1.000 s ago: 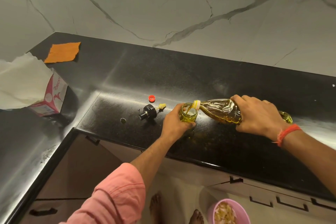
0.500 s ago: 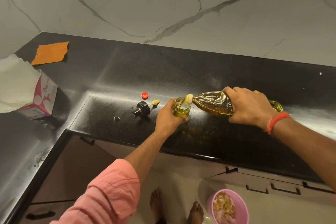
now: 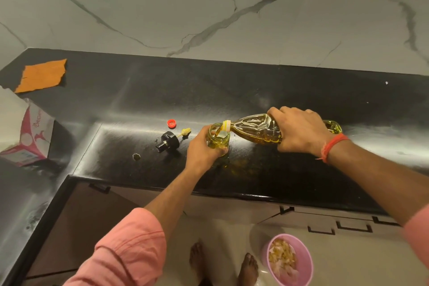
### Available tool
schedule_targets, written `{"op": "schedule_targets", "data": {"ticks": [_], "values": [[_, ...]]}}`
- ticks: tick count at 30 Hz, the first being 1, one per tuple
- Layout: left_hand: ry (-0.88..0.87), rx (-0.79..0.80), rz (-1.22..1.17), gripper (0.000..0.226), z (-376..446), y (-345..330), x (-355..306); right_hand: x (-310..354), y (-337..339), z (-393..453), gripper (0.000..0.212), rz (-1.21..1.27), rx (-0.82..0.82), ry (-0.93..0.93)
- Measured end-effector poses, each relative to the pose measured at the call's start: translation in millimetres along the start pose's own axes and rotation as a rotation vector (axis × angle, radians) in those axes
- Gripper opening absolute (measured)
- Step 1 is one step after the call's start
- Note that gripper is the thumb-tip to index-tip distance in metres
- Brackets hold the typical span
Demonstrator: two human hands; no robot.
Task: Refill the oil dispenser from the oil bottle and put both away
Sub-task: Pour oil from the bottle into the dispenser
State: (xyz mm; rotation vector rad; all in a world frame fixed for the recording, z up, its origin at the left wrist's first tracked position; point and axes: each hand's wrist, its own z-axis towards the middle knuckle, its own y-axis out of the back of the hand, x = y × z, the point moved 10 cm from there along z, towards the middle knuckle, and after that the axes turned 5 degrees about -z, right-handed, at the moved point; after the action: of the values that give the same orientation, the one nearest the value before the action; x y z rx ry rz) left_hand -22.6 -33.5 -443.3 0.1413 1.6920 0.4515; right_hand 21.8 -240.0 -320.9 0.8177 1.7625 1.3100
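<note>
A clear plastic oil bottle (image 3: 255, 130) lies tipped almost flat, its yellow neck over the mouth of the small glass oil dispenser (image 3: 218, 138). A stream of golden oil runs into the dispenser. My right hand (image 3: 299, 131) grips the bottle around its middle. My left hand (image 3: 202, 150) holds the dispenser upright on the black counter (image 3: 301, 169). The dispenser's black spout lid (image 3: 167, 142) lies on the counter to the left, with a red bottle cap (image 3: 171, 123) and a small yellow stopper (image 3: 185, 132) near it. Spilled oil shines under the dispenser.
An orange cloth (image 3: 41, 75) lies at the back left corner. A pink-and-white carton (image 3: 30, 137) with white paper stands on the left counter. A small metal ring (image 3: 136, 157) lies near the lid. On the floor sits a pink bowl (image 3: 289, 260) of scraps beside bare feet.
Both hands keep their grips and oil keeps pouring. The view has shifted slightly; the bottle and dispenser stay together in the same place on the counter.
</note>
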Motion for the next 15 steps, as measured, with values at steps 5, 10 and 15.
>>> {"op": "schedule_targets", "data": {"ticks": [5,10,15], "values": [[-0.004,0.002,-0.02,0.067,-0.4,0.6,0.5,0.0,-0.2,0.3,0.074,0.0,0.004,0.001],[-0.002,0.003,-0.01,0.067,0.1,0.1,1.0,0.6,-1.6,1.1,0.072,0.0,0.01,0.01],[-0.007,0.002,0.0,0.068,-0.5,0.9,-0.4,-1.4,-2.6,0.6,0.073,-0.01,-0.001,0.008]]}}
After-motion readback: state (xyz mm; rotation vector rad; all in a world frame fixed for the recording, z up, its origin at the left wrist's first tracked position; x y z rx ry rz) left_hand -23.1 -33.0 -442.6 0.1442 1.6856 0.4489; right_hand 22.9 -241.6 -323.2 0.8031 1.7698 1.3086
